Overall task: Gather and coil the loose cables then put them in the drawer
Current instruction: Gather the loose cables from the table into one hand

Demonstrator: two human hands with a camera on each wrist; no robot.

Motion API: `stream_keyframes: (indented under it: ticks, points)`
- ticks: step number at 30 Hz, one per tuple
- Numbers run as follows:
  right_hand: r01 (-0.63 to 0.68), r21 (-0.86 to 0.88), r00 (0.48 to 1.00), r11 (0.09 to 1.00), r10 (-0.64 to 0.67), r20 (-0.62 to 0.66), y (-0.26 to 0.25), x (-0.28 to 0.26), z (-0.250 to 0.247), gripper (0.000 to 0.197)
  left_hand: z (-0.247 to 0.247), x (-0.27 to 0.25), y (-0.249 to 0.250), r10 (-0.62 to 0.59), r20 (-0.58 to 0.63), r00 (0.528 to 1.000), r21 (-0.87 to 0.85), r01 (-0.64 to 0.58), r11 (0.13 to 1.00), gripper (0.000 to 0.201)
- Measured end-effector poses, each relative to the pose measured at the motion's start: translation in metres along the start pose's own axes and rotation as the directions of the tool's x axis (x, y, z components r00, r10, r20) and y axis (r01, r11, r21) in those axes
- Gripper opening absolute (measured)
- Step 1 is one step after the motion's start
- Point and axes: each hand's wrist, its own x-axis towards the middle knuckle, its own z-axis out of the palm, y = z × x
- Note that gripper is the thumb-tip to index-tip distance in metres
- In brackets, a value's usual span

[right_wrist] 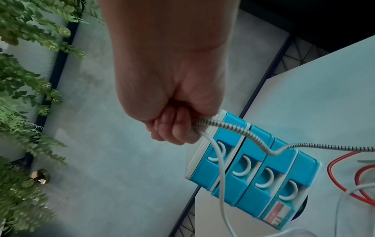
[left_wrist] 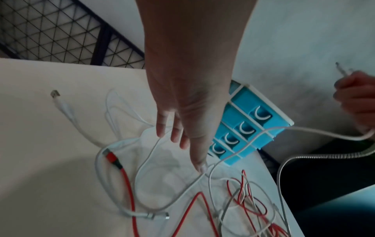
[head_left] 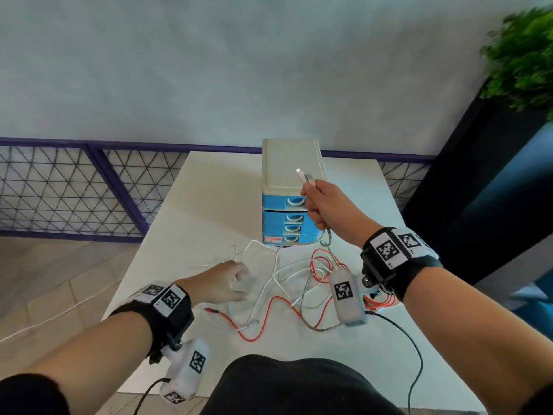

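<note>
My right hand [head_left: 324,206] grips a braided cable [right_wrist: 239,130] and a white cable [right_wrist: 218,162], raised before the drawers [head_left: 288,218]. My left hand [head_left: 223,280], fingers loosely spread, touches cables on the table [head_left: 191,211].

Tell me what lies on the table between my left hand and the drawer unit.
In the head view, only loops of white cable between left hand and drawer unit.

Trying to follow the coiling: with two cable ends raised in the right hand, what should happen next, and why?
Probably the left hand, open over the tangle, should pick up the braided cable lower down and start looping it toward the right hand, since it and the white cable trail uncoiled onto the table.
</note>
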Motion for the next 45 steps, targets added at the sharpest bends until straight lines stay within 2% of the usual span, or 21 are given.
stream_keyframes:
  ticks: [3,4,6,8,10,14,16,19,22,25,29,31,33,36,38,40,41,43,45]
  points:
    - [0.008,-0.001,1.000,1.000,-0.008,0.002,-0.002,-0.003,0.001,0.023,0.021,0.003,0.004,-0.027,0.189,0.982,-0.082,0.043,0.996,0.053]
    - [0.014,-0.009,1.000,1.000,-0.014,-0.004,-0.003,-0.004,0.001,0.023,0.027,0.005,0.005,-0.016,0.245,0.969,-0.133,0.050,0.990,0.042]
    - [0.025,-0.046,0.999,0.999,-0.026,-0.023,-0.004,-0.005,0.001,0.024,0.032,0.009,0.010,0.036,0.276,0.961,-0.223,0.028,0.974,0.003]
    - [0.031,-0.082,0.999,0.996,-0.033,-0.016,-0.003,-0.003,0.003,0.025,0.021,0.014,0.020,0.069,0.151,0.986,-0.311,-0.019,0.950,0.020]
    - [0.027,-0.098,1.000,0.995,-0.025,0.018,0.003,-0.001,0.008,0.024,0.001,0.019,0.036,0.073,-0.013,0.997,-0.344,-0.073,0.936,0.027]
    - [0.038,-0.273,0.998,0.961,-0.025,0.053,0.020,0.008,0.023,0.025,-0.054,0.020,0.077,0.116,-0.297,0.948,-0.326,-0.215,0.921,0.025]
    - [0.095,-0.366,0.995,0.926,-0.075,0.070,0.023,0.011,0.028,0.027,-0.075,0.017,0.091,0.138,-0.345,0.928,-0.322,-0.256,0.912,0.029]
    - [0.162,-0.381,0.987,0.910,-0.144,0.077,0.015,0.012,0.028,0.030,-0.094,0.015,0.094,0.082,-0.322,0.943,-0.363,-0.203,0.909,0.036]
    - [0.180,-0.471,0.980,0.863,-0.198,0.013,0.010,0.015,0.010,0.028,-0.105,0.008,0.077,0.053,-0.170,0.984,-0.359,-0.112,0.927,0.049]
    - [0.133,-0.499,0.976,0.857,-0.199,-0.083,0.011,0.021,-0.015,0.023,-0.107,0.000,0.048,0.028,-0.097,0.995,-0.305,-0.057,0.951,0.051]
    - [0.060,-0.514,0.950,0.855,-0.207,-0.233,0.016,0.024,-0.040,0.023,-0.104,-0.004,0.008,0.013,-0.097,0.995,-0.164,-0.029,0.986,0.043]
    - [-0.036,-0.544,0.932,0.838,-0.168,-0.320,0.018,0.023,-0.051,0.021,-0.103,-0.009,-0.007,-0.047,-0.101,0.994,-0.096,0.037,0.995,0.035]
    - [-0.094,-0.585,0.926,0.806,-0.144,-0.348,0.019,0.021,-0.056,0.023,-0.102,-0.014,-0.011,-0.051,-0.129,0.990,-0.080,0.041,0.996,0.029]
    - [-0.025,-0.709,0.932,0.705,-0.241,-0.272,0.009,0.016,-0.039,0.021,-0.104,-0.012,0.010,0.024,-0.156,0.987,-0.053,-0.032,0.998,0.025]
    - [0.095,-0.756,0.941,0.648,-0.305,-0.144,-0.004,0.009,-0.008,0.020,-0.105,-0.006,0.034,0.110,-0.184,0.977,-0.019,-0.116,0.993,0.023]
    - [0.225,-0.753,0.951,0.618,-0.306,0.033,-0.014,-0.002,0.024,0.021,-0.107,0.000,0.062,0.193,-0.243,0.951,-0.017,-0.203,0.979,0.022]
    - [0.241,-0.713,0.958,0.658,-0.280,0.066,-0.015,-0.005,0.037,0.023,-0.109,0.002,0.074,0.222,-0.285,0.932,-0.035,-0.242,0.970,0.021]
    - [0.187,-0.547,0.979,0.816,-0.198,0.039,-0.016,-0.008,0.049,0.027,-0.115,0.005,0.091,0.249,-0.380,0.891,-0.078,-0.299,0.951,0.021]
    - [0.146,-0.437,0.986,0.888,-0.169,-0.013,-0.016,-0.007,0.048,0.028,-0.119,0.006,0.093,0.213,-0.413,0.885,-0.171,-0.305,0.937,0.021]
